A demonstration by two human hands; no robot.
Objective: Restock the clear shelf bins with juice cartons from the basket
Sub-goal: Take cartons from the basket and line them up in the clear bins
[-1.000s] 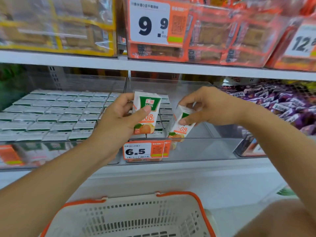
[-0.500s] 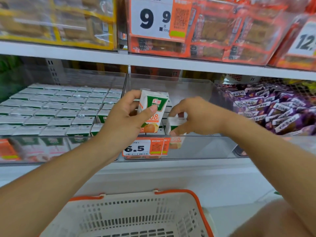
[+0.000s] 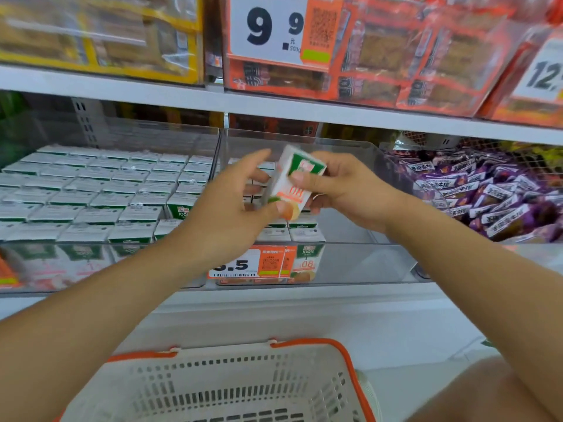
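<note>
Head view: both hands, left hand (image 3: 231, 208) and right hand (image 3: 344, 190), grip one tilted juice carton (image 3: 292, 184) above the clear bin (image 3: 365, 263); best lowered upright beside the standing cartons (image 3: 292, 233) below.

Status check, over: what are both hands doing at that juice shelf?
Left hand and right hand both pinching one juice carton, tilted above the middle clear bin. Right side of that bin bare. Nothing in the way.
</note>
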